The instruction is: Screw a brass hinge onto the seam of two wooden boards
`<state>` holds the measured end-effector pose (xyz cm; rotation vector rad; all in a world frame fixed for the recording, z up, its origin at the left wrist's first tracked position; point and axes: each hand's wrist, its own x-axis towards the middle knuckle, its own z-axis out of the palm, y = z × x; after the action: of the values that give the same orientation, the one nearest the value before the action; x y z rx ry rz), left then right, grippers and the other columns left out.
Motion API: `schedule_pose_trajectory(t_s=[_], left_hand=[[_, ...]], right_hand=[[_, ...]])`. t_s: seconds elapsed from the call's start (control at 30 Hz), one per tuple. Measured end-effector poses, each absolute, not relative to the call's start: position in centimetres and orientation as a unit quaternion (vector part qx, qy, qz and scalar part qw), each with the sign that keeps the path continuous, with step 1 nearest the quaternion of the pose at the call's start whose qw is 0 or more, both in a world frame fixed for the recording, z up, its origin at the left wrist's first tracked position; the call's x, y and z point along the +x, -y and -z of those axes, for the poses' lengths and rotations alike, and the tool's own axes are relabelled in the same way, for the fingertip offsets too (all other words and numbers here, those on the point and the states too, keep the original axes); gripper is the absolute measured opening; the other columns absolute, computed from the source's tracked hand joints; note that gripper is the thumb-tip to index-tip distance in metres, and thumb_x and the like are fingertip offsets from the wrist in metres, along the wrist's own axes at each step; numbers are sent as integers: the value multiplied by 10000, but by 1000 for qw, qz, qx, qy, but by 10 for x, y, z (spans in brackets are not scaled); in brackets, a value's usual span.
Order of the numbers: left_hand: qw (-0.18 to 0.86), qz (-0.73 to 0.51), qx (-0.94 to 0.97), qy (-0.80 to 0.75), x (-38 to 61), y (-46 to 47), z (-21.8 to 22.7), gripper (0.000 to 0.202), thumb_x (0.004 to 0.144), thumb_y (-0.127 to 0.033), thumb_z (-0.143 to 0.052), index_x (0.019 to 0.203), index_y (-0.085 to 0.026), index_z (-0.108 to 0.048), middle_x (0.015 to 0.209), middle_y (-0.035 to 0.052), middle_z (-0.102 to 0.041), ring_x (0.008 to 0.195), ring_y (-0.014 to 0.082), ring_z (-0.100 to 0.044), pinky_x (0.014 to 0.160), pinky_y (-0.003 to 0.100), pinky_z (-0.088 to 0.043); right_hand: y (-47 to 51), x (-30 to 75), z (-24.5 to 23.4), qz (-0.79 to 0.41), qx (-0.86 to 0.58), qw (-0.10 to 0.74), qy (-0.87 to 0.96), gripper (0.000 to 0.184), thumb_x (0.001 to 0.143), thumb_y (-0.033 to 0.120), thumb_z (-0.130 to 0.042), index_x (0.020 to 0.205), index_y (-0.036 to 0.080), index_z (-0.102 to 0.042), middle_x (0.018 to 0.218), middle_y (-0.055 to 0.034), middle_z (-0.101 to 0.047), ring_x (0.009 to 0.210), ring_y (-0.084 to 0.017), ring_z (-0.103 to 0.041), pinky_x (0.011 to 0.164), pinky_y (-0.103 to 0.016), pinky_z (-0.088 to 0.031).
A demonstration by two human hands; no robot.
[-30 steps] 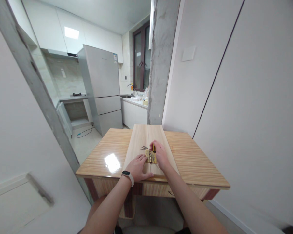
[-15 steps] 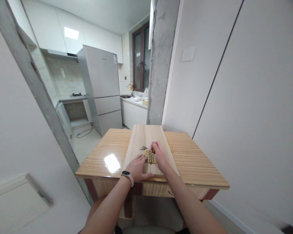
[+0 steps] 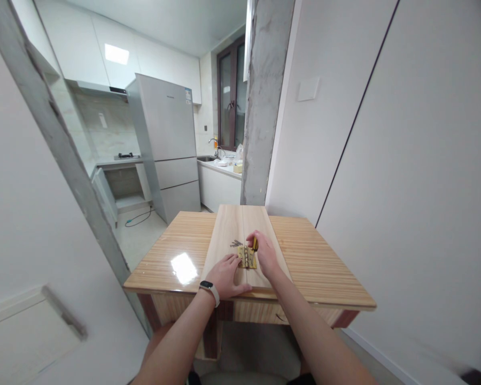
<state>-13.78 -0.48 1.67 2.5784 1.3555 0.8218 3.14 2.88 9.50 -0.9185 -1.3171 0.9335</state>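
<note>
A brass hinge (image 3: 247, 261) lies unfolded across the seam between two pale wooden boards (image 3: 229, 222). My left hand (image 3: 225, 275) rests flat on the left board, its fingertips touching the hinge's left leaf and its thumb stretched along the near edge. In my right hand (image 3: 266, 256) is a small screwdriver (image 3: 255, 244) with a yellow and black handle, held upright over the right leaf. Its tip seems to meet that leaf, though the exact contact is too small to make out. Several dark screws (image 3: 236, 243) lie loose on the left board, just beyond the hinge.
The boards lie on a striped wooden table (image 3: 320, 262) with a drawer front below its near edge. A white wall (image 3: 385, 203) rises on the right. Past the table stand a grey refrigerator (image 3: 168, 128) and a counter with a sink (image 3: 207, 158).
My right hand's fingers have loosened and shifted around the screwdriver, so more of the handle shows. The left hand and hinge stay in place.
</note>
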Motion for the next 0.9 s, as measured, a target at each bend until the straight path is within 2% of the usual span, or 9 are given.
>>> schedule_pose_trajectory(t_s=[0.13, 0.23, 0.4, 0.53, 0.9], left_hand=[[61, -269, 851, -447, -139, 5, -16, 886, 724, -777, -666, 1385, -205, -523, 1434, 133, -554, 1381, 344, -446, 1186, 493, -348], [61, -269, 852, -446, -139, 4, -16, 887, 727, -774, -667, 1391, -204, -516, 1441, 132, -549, 1385, 339, -441, 1188, 489, -347], [61, -271, 852, -445, -139, 4, -14, 900, 723, -766, -678, 1401, -198, -510, 1441, 134, -549, 1394, 342, -428, 1193, 492, -338], [60, -272, 851, -445, -138, 3, -14, 907, 721, -769, -677, 1409, -203, -505, 1434, 130, -555, 1387, 342, -435, 1191, 497, -339], [51, -273, 852, -444, -139, 3, -14, 899, 729, -790, -653, 1390, -195, -519, 1427, 134, -558, 1383, 339, -444, 1194, 479, -345]], right_hand=[[-28, 31, -96, -398, -384, 593, 585, 381, 952, 509, -452, 697, 251, -567, 633, 16, -553, 644, -176, -509, 663, -319, -405], [-25, 28, -94, -413, -389, 594, 571, 395, 958, 555, -468, 713, 251, -527, 660, 19, -554, 640, -166, -492, 675, -316, -411], [-21, 26, -90, -431, -392, 598, 550, 406, 913, 629, -548, 772, 251, -514, 674, 32, -533, 637, -157, -484, 650, -300, -418], [-23, 26, -89, -453, -375, 603, 539, 413, 879, 641, -598, 782, 244, -538, 699, 21, -572, 651, -161, -519, 633, -296, -431], [-25, 29, -96, -393, -399, 589, 583, 439, 969, 553, -423, 702, 234, -563, 676, 4, -572, 677, -173, -523, 664, -310, -405]])
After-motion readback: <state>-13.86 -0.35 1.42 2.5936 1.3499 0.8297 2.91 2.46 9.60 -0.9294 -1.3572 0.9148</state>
